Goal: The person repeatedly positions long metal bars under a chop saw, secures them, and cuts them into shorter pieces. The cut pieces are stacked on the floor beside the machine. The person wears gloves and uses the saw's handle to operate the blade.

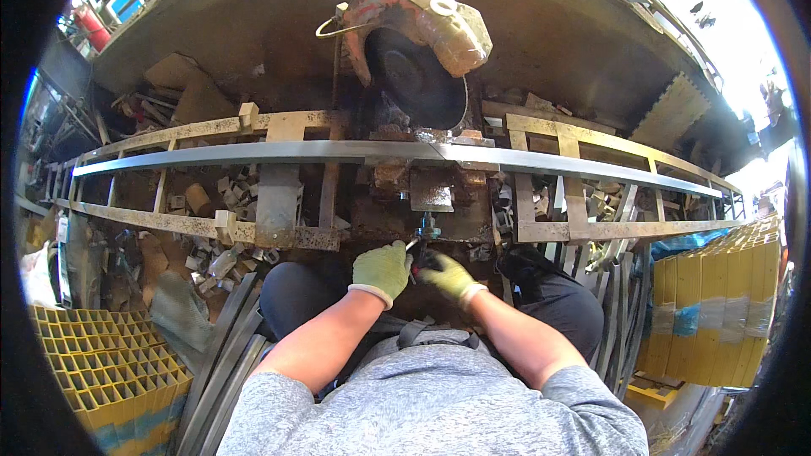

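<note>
My left hand (380,272), in a yellow-green work glove, is closed around a thin pale rod just in front of the vise screw (427,226). Close beside it, my right hand (449,277), gloved alike, is closed on a dark piece with a bit of red; the fingers hide most of it. Beyond my hands, a long grey metal bar (287,151) lies across the rusty vise (394,176). A second length of metal bar (574,165) continues to the right from a slanted joint. Above the bars hangs a cut-off saw (422,34) with a dark disc and worn guard.
Metal support frames (160,221) flank the saw, with offcuts (228,266) scattered below. Stacked yellow tubes (110,363) stand at the lower left, and a wrapped yellow bundle (714,300) at the right. Long metal lengths (221,363) lean beside my legs.
</note>
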The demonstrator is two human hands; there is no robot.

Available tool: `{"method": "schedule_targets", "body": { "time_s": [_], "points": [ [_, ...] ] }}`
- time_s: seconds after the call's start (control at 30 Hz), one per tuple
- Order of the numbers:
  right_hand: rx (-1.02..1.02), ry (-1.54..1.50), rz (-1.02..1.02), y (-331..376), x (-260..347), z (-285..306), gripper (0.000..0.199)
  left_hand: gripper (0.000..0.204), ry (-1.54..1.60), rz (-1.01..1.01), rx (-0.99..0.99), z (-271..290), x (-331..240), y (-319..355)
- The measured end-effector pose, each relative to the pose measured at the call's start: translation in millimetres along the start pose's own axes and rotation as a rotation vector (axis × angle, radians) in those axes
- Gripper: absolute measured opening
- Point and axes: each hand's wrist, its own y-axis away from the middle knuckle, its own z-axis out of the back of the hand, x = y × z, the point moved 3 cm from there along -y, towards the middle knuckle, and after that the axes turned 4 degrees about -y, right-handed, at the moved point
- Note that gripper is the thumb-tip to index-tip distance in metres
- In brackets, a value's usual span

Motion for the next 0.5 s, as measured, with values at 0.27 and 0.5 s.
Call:
{"method": "schedule_targets", "body": {
  "time_s": [0.27,0.5],
  "points": [
    [-0.013,-0.015,-0.147,-45,-16,-10,0.056,0.041,0.208,-0.016,-0.148,-67,44,-28],
    [0.004,0.449,-0.026,90,162,72,0.071,0.074,0.585,0.477,0.402,-223,-32,-115]
  ]
}}
